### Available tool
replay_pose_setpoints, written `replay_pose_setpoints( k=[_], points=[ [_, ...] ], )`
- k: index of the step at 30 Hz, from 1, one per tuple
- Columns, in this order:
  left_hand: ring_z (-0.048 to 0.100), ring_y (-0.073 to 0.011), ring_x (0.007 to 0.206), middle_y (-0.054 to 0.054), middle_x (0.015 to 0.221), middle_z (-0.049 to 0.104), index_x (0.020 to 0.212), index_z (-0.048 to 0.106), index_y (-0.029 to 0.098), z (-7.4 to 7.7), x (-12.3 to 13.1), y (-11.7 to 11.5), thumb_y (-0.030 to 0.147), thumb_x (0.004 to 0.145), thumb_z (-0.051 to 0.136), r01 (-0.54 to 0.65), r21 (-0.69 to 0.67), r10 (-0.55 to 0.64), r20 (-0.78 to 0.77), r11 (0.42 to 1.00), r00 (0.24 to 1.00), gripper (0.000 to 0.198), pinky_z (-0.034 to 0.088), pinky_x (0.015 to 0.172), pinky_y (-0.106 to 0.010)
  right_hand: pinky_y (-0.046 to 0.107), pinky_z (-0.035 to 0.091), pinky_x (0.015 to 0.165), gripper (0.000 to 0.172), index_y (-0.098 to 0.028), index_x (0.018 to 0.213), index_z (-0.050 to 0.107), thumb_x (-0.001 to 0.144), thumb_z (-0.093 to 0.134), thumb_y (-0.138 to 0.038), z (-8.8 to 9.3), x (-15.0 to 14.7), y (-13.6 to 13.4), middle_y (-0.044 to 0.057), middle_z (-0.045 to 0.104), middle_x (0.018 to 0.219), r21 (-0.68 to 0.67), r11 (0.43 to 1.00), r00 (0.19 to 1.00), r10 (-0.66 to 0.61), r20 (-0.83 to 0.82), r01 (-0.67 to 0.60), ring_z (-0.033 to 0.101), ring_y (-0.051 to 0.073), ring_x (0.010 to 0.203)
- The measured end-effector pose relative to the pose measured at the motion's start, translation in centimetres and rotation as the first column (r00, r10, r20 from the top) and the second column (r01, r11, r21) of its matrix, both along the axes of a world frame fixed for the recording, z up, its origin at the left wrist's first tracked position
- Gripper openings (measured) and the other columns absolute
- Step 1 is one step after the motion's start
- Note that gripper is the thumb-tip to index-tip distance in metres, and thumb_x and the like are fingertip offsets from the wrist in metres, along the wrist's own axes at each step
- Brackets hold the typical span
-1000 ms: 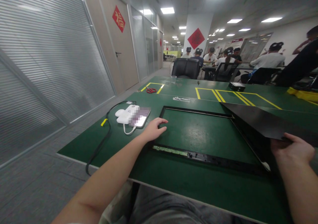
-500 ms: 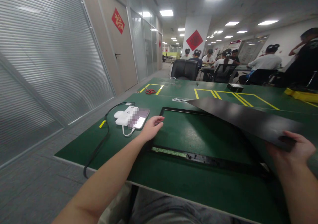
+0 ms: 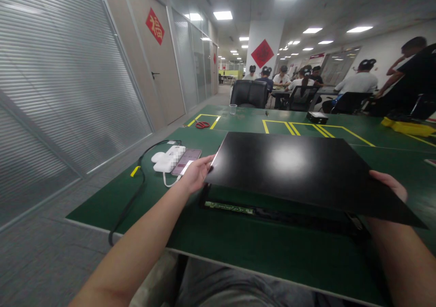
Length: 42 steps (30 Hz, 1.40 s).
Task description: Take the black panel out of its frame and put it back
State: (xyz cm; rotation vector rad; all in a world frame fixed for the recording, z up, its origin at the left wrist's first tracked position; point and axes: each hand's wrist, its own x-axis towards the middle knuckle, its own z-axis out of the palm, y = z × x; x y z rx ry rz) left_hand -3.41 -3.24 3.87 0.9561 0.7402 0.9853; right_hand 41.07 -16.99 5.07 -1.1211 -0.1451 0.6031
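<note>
Panel (image 3: 293,170) over frame (image 3: 235,206); phone (image 3: 188,160) leftward

Open-plan workshop, green taped worktables (image 3: 299,121)

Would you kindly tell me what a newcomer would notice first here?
The large glossy black rectangular panel, held by the left hand and right hand at its side edges, fills the middle. Beneath it a thin black frame lies on the green table, with a white charger and dark phone to the left.
</note>
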Motion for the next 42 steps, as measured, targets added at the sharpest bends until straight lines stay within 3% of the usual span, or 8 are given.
replay_pose_setpoints(
  k=[6,9,12,15,20,28,36,42],
  points=[
    [0.073,-0.0298,0.097,-0.011,0.104,0.079,0.112,0.075,0.013,0.5,-0.6,0.4,0.025,0.070,0.069,-0.056,0.123,0.060,-0.029,0.991,0.998,0.045,0.057,0.082,-0.038,0.047,0.062,0.077,0.019,-0.019,0.092,0.073,0.079,0.061,-0.026,1.5,-1.5,0.1,0.009,0.076,0.085,-0.188,0.926,0.933,0.285,-0.218,-0.327,0.073,0.029,0.080],
    [0.073,-0.0288,0.097,-0.009,0.102,0.079,0.114,0.075,0.014,0.8,-0.9,0.9,0.024,0.070,0.065,-0.138,0.115,0.135,0.032,0.984,0.990,0.047,0.058,0.083,-0.037,0.044,0.062,0.073,0.019,-0.020,0.095,0.072,0.081,0.062,-0.029,1.0,-1.5,0.4,0.009,0.076,0.082,-0.289,0.822,0.868,0.433,-0.245,-0.491,0.074,0.029,0.077],
    [0.073,-0.0281,0.094,-0.007,0.097,0.079,0.115,0.074,0.014,1.3,-1.1,0.8,0.022,0.068,0.063,-0.201,0.109,0.196,0.058,0.973,0.979,0.050,0.059,0.082,-0.037,0.036,0.061,0.068,0.019,-0.019,0.096,0.070,0.082,0.057,-0.022,0.1,-0.9,0.9,0.008,0.076,0.083,-0.293,0.737,0.793,0.574,-0.205,-0.609,0.073,0.023,0.072],
    [0.073,-0.0284,0.094,-0.007,0.098,0.079,0.116,0.073,0.013,1.8,-1.1,0.4,0.022,0.066,0.064,-0.209,0.139,0.199,0.081,0.968,0.977,0.052,0.059,0.084,-0.038,0.029,0.059,0.062,0.024,-0.019,0.100,0.068,0.082,0.053,-0.017,-0.7,-0.2,1.5,0.008,0.076,0.085,-0.302,0.763,0.813,0.576,-0.083,-0.571,0.072,0.018,0.069],
    [0.073,-0.0287,0.094,-0.008,0.098,0.079,0.111,0.074,0.012,1.8,-0.9,0.2,0.021,0.063,0.067,-0.239,0.142,0.232,0.066,0.961,0.971,0.049,0.059,0.084,-0.037,0.031,0.059,0.061,0.025,-0.022,0.106,0.062,0.081,0.056,-0.021,-1.5,0.8,1.9,0.011,0.077,0.085,-0.358,0.810,0.863,0.505,0.025,-0.464,0.074,0.022,0.073],
    [0.074,-0.0267,0.089,-0.008,0.095,0.080,0.116,0.073,0.010,0.7,-0.4,0.3,0.020,0.060,0.072,-0.281,0.064,0.280,0.023,0.958,0.960,0.057,0.058,0.076,-0.033,0.032,0.058,0.061,0.034,-0.023,0.117,0.061,0.083,0.059,-0.029,-0.9,0.1,1.4,0.012,0.076,0.076,-0.458,0.808,0.878,0.465,0.110,-0.371,0.074,0.023,0.069],
    [0.073,-0.0227,0.079,-0.007,0.086,0.080,0.107,0.076,0.010,0.3,0.1,0.2,0.017,0.056,0.074,-0.347,0.040,0.348,-0.019,0.937,0.937,0.052,0.056,0.068,-0.028,0.034,0.060,0.071,0.048,-0.022,0.132,0.060,0.087,0.053,-0.040,-0.9,0.0,1.3,0.009,0.076,0.076,-0.546,0.790,0.851,0.466,0.241,-0.279,0.074,0.022,0.072],
    [0.073,-0.0225,0.080,-0.007,0.088,0.080,0.108,0.076,0.014,0.2,0.5,-0.4,0.017,0.057,0.078,-0.328,0.016,0.327,-0.133,0.945,0.936,0.052,0.057,0.068,-0.029,0.033,0.062,0.070,0.046,-0.019,0.130,0.062,0.087,0.054,-0.034,-1.0,0.4,1.3,0.009,0.074,0.071,-0.561,0.799,0.873,0.415,0.256,-0.216,0.074,0.023,0.068]
  ],
)
